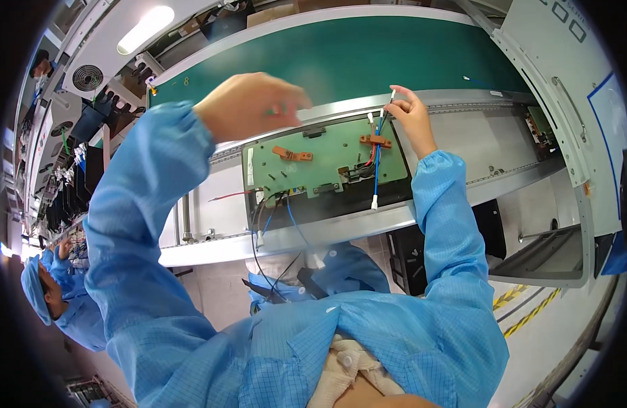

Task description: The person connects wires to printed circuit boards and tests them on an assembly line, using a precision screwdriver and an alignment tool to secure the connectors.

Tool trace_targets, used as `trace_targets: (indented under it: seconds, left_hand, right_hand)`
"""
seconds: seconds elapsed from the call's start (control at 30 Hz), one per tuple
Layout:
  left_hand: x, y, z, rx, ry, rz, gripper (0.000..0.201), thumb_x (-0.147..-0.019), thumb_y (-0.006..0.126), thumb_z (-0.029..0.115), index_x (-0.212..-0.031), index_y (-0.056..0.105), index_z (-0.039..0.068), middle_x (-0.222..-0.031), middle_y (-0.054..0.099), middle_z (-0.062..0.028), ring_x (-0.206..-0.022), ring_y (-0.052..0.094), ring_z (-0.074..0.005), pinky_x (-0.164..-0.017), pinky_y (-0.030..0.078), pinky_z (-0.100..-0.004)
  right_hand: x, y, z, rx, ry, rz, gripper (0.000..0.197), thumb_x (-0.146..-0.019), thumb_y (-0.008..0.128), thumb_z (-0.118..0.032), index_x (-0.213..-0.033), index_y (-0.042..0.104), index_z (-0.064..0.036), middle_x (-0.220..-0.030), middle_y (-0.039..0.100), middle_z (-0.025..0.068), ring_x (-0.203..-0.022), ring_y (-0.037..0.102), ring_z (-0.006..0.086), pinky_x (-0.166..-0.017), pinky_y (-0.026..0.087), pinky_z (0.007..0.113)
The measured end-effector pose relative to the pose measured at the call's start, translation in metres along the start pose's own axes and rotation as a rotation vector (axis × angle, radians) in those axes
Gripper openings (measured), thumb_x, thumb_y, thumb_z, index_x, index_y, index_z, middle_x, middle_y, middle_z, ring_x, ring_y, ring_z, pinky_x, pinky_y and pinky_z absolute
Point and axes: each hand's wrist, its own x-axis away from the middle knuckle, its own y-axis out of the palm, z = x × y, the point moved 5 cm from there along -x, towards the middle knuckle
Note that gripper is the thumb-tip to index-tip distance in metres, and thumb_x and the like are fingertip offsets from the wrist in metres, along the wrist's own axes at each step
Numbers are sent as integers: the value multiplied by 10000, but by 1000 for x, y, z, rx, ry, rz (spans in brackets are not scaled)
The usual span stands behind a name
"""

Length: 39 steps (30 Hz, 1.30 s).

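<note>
A green circuit board (327,170) in a dark tray lies in front of me on the conveyor rail. Over its right side, my right hand (412,119) pinches the end of a thin cable (392,96) between thumb and fingers. Blue wires (378,166) with white connectors run down through a brown clip (375,141) close below that hand. A second brown clip (292,154) sits on the board's left part. My left hand (252,103) hangs above the board's upper left, somewhat blurred, thumb and fingers apart and nothing seen between them.
Beyond the board stretches a green conveyor belt (354,58). Loose wires (254,238) hang over the metal front rail (313,236). A white machine (544,81) stands at the right, with another board (539,129) beside it. At far left is another person in blue (75,306).
</note>
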Motion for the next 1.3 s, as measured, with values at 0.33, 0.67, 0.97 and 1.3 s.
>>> trace_targets:
  seconds: [0.33,0.67,0.97,1.3]
  left_hand:
    - [171,41,-45,489,-439,530,176,-878,565,67,-999,638,-38,-837,665,-104,-776,634,-142,-713,487,-251]
    - [194,100,-81,766,-406,516,185,-914,523,85,-992,629,-45,-817,655,-79,-783,616,-127,-734,480,-251]
    - [152,163,-152,1141,-294,748,224,-937,500,150,-988,633,-22,-743,604,-35,-689,569,-110,-695,480,-253]
    - [163,187,-164,1320,-350,756,224,-932,507,165,-980,639,-9,-713,585,-23,-653,544,-97,-637,459,-238]
  right_hand:
    - [46,23,-12,640,-282,-24,342,-875,545,-163,-1206,538,-77,-1180,527,56,-989,515,139,-800,408,264]
    - [132,13,-54,146,489,-182,309,-948,440,-278,-940,607,-19,-525,430,-52,-454,359,38,-439,275,208]
    - [149,47,-61,-53,807,-243,186,-947,485,-235,-1004,556,-72,-637,553,-4,-513,509,79,-417,324,188]
    - [151,52,-29,-332,843,-82,257,-968,419,-370,-883,521,-150,-918,646,89,-869,626,186,-510,477,163]
